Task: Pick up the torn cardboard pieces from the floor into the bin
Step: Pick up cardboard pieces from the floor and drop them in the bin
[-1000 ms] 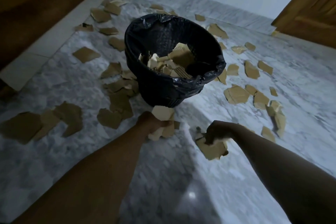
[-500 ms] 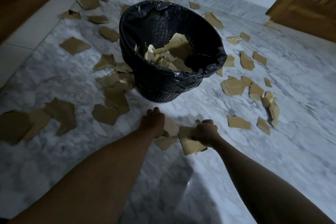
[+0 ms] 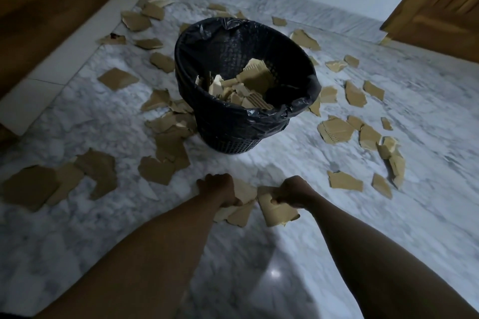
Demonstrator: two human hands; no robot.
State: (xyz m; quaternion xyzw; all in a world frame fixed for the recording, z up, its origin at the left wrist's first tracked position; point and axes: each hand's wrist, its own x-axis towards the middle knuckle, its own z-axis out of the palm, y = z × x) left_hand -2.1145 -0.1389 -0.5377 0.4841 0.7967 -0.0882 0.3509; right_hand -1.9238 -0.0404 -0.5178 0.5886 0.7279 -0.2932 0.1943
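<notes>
Two hands clutching jagged cardboard pieces, left [image 3: 219, 190], right [image 3: 294, 193], black mesh bin [image 3: 233, 134], veined marble floor [image 3: 427, 163]

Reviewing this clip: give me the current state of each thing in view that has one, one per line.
bin: upright, lined with a black bag, partly filled with cardboard.
left hand: closed on cardboard pieces just above the floor.
right hand: closed on a cardboard piece.
scattered cardboard: many pieces lying on the marble floor all round the bin.
wooden door: appears open, far right.
</notes>
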